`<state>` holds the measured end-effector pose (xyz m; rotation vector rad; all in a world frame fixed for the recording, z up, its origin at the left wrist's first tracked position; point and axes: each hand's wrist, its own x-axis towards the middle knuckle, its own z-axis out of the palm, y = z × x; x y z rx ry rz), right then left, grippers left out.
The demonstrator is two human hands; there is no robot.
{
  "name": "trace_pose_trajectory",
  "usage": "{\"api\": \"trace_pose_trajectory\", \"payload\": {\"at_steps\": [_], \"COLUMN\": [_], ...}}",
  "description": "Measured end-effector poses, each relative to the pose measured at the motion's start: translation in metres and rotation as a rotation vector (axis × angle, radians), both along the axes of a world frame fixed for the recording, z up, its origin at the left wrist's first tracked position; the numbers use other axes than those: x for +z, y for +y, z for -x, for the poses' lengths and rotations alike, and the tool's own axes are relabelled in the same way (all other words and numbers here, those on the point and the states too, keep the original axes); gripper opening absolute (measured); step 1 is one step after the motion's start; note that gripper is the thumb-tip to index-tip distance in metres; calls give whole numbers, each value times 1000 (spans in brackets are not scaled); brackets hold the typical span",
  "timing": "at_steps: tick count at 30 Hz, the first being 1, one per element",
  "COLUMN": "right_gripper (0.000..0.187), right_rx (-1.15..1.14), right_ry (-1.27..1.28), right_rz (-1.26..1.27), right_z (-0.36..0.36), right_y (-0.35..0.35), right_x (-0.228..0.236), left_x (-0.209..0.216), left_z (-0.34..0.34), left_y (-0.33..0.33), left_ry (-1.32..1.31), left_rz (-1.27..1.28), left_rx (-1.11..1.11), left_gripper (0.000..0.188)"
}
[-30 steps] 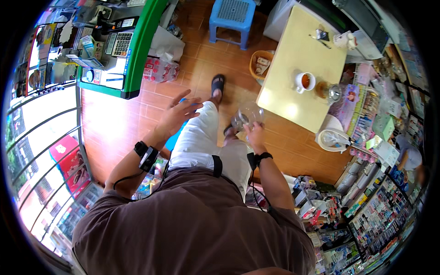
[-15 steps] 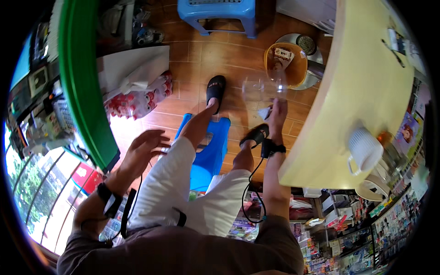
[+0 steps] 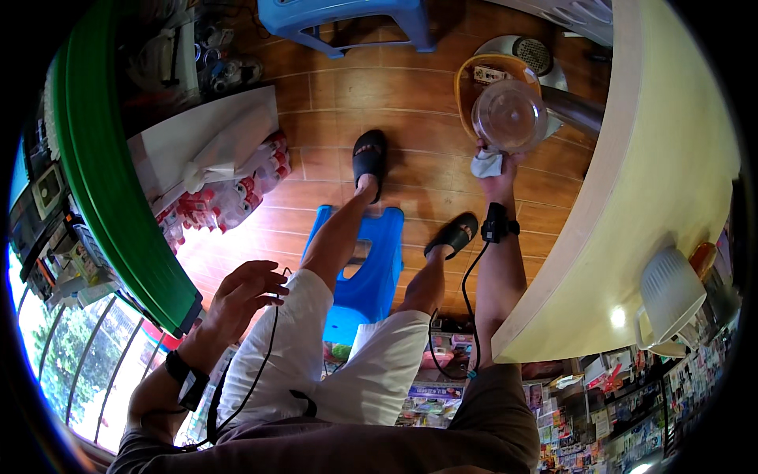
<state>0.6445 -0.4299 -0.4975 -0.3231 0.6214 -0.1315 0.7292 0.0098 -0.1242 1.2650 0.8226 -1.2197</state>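
Note:
My right hand point(image 3: 499, 178) reaches out at the right, closed around the lower edge of a clear, round plastic jar point(image 3: 512, 118). A crumpled white cloth or tissue point(image 3: 486, 163) is bunched in the same hand. The jar hangs over the near right part of an orange-yellow bin point(image 3: 463, 101) and hides some of its inside. A small printed carton point(image 3: 488, 74) shows in the bin. Above my left thigh, my left hand point(image 3: 246, 294) hovers with its fingers loosely bent and apart, holding nothing.
A pale yellow counter point(image 3: 632, 221) curves along the right, with a white ribbed mug point(image 3: 671, 288) on it. Between my legs stands a blue stool point(image 3: 365, 268); another blue stool point(image 3: 347, 17) is farther ahead. Wrapped bottles point(image 3: 229, 197) lie beside a green-edged shelf point(image 3: 110, 182) at left.
My right hand has moved forward and right, carrying the jar over the bin and turning its round end into view. My left hand has dropped slightly. The view has shifted a little.

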Motion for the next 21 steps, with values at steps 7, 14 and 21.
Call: {"api": "trace_pose_trajectory", "payload": {"at_steps": [7,14,21], "right_gripper": [66,59,64], "right_rx": [54,-5,-42], "right_ry": [-175,-24,-4], "right_rz": [-309,-336,-329], "right_z": [-6,15,27], "right_y": [15,18,11], "right_x": [-5,-14,-28], "left_x": [0,-7,-9], "left_z": [5,17,16], "left_y": [3,9,14], "left_ry": [-18,43,9], "left_rz": [-26,-1,-37], "left_rx": [36,79,48], "left_gripper": [43,44,43]}}
